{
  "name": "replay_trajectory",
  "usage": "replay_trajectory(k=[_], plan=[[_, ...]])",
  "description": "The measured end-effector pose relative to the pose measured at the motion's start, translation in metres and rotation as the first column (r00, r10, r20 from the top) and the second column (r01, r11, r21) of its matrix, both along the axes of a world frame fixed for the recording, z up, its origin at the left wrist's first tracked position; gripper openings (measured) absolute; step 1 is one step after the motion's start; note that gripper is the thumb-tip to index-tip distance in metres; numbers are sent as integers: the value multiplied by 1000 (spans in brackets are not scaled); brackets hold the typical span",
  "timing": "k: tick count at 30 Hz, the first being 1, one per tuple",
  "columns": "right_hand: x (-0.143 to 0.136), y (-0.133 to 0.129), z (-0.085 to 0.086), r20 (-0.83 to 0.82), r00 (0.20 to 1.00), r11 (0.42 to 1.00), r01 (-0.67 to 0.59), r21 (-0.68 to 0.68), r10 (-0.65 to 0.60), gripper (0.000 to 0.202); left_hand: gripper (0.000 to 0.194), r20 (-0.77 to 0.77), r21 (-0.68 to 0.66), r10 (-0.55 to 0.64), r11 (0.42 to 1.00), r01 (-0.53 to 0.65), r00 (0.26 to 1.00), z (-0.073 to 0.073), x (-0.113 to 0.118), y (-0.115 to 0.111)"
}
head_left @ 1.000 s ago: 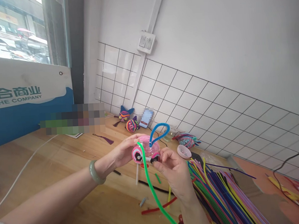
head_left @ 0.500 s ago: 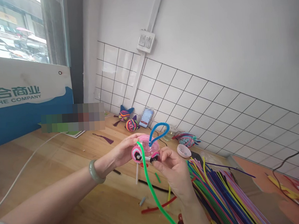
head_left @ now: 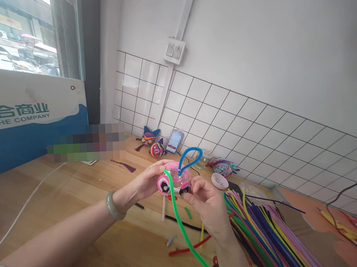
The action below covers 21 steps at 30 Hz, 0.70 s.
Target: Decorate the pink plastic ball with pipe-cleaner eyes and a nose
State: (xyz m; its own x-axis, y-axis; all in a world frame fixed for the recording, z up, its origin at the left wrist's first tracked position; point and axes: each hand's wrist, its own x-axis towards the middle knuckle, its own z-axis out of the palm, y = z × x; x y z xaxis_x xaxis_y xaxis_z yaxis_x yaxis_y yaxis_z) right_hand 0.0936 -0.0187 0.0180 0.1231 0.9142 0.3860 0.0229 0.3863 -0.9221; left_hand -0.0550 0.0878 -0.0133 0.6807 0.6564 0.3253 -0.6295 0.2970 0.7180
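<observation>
A pink craft figure (head_left: 174, 170) with two round eyes is held up between my hands above the wooden table. My left hand (head_left: 149, 179) grips its left side, fingers behind it. The thumb and fingers of my right hand (head_left: 205, 196) pinch its right side beside the right eye (head_left: 185, 188). A blue pipe cleaner loop (head_left: 194, 148) stands up from its top. The green pipe cleaner (head_left: 181, 225) starts at its upper left, passes in front of the body and hangs down to the lower right.
Many coloured pipe cleaners (head_left: 270, 232) lie at the right. Behind stand finished craft pieces (head_left: 157, 149), a phone (head_left: 175, 140), a small pink bowl (head_left: 219, 180) and a striped fish-like piece (head_left: 223, 167). Loose bits and a red pipe cleaner (head_left: 180, 252) lie below my hands.
</observation>
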Motion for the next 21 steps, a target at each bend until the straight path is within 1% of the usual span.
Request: replay_trajectory(k=[13, 21], plan=[[-1, -2, 2, 6, 1000, 1000, -2, -15, 2, 25, 31, 12, 4, -1, 1000, 0, 1000, 0, 1, 0], [-1, 0, 0, 19, 1000, 1000, 14, 14, -14, 24, 33, -1, -15, -21, 1000, 21, 1000, -7, 2, 4]])
